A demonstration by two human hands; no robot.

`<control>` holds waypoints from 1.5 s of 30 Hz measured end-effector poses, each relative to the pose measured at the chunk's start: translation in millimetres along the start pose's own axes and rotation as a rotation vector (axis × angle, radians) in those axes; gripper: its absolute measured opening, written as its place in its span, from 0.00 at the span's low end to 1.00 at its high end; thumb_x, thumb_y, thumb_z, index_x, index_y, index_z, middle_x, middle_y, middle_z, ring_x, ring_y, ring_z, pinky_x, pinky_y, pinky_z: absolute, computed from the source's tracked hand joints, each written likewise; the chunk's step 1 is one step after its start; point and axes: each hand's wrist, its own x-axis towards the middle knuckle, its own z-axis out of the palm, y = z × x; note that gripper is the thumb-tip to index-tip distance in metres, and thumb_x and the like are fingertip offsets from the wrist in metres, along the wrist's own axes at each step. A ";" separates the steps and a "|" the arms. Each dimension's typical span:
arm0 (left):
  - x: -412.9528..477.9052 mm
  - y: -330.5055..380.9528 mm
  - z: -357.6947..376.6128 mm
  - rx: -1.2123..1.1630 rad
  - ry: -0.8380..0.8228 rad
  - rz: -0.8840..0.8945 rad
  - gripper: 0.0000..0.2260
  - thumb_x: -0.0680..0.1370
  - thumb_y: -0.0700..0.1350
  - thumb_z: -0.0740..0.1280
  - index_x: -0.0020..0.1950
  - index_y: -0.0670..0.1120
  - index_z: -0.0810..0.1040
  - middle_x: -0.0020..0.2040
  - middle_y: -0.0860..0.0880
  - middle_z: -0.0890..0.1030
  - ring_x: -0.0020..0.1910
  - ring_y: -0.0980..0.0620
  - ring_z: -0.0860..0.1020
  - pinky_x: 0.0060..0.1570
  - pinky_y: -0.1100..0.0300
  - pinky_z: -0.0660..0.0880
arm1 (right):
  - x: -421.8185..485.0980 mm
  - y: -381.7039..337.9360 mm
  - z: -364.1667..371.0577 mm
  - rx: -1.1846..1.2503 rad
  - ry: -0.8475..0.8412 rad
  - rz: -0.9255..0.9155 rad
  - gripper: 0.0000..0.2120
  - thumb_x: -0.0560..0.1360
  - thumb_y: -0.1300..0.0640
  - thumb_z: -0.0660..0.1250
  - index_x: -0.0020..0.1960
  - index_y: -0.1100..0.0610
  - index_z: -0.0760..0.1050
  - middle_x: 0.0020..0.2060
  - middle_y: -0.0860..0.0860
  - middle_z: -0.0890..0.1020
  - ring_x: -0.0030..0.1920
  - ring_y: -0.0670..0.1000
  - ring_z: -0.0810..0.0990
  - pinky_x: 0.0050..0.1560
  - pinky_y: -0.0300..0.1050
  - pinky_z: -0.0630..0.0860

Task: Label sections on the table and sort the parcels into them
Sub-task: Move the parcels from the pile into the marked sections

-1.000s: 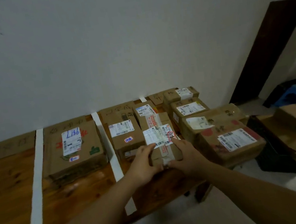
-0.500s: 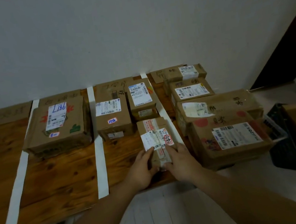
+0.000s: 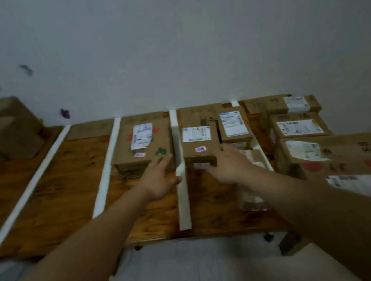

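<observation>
both hands have let go of the small taped parcel (image 3: 254, 158), which now lies on the table partly hidden under the right forearm. the left hand (image 3: 159, 179) has moved left across the white tape strip (image 3: 181, 188), fingers stretched to the near right corner of the large parcel with the green mark (image 3: 141, 146). the right hand (image 3: 228, 165), fingers spread, is now at the near right corner of the parcel with the red sticker (image 3: 198, 143). the view has swung left, bringing stacked boxes (image 3: 6, 131) into sight.
</observation>
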 end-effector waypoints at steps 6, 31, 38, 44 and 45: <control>-53.5 -121.3 -114.5 0.041 0.127 -0.115 0.35 0.76 0.56 0.66 0.77 0.53 0.51 0.78 0.48 0.48 0.77 0.46 0.46 0.74 0.50 0.52 | 21.9 -156.1 1.3 -0.031 -0.001 -0.155 0.26 0.75 0.40 0.58 0.71 0.48 0.66 0.69 0.53 0.69 0.65 0.58 0.70 0.64 0.52 0.69; -100.6 -597.0 -351.6 -0.120 0.245 -0.631 0.33 0.77 0.55 0.65 0.77 0.51 0.54 0.78 0.45 0.53 0.76 0.44 0.53 0.74 0.48 0.54 | 224.9 -662.5 193.0 -0.013 -0.310 -0.491 0.29 0.78 0.43 0.61 0.75 0.55 0.62 0.72 0.57 0.66 0.70 0.57 0.67 0.66 0.47 0.68; -57.1 -685.0 -362.8 -0.208 0.149 -0.643 0.33 0.76 0.52 0.67 0.77 0.49 0.56 0.76 0.44 0.58 0.74 0.43 0.58 0.72 0.46 0.59 | 268.7 -725.9 265.3 0.199 -0.463 -0.392 0.26 0.77 0.46 0.65 0.72 0.51 0.65 0.66 0.50 0.75 0.64 0.52 0.74 0.64 0.47 0.71; -27.1 -744.9 -363.5 -0.388 0.045 -0.594 0.35 0.76 0.46 0.69 0.77 0.49 0.52 0.75 0.45 0.60 0.72 0.45 0.62 0.69 0.55 0.61 | 277.0 -768.7 304.5 0.360 -0.481 -0.150 0.28 0.79 0.55 0.63 0.76 0.55 0.57 0.69 0.53 0.70 0.64 0.57 0.74 0.63 0.48 0.73; -24.1 -753.1 -364.1 -0.437 0.016 -0.580 0.36 0.76 0.45 0.68 0.78 0.49 0.50 0.74 0.47 0.62 0.71 0.46 0.64 0.67 0.57 0.62 | 274.6 -777.1 309.0 0.391 -0.451 -0.111 0.30 0.79 0.55 0.63 0.77 0.54 0.54 0.71 0.54 0.68 0.66 0.57 0.72 0.65 0.50 0.71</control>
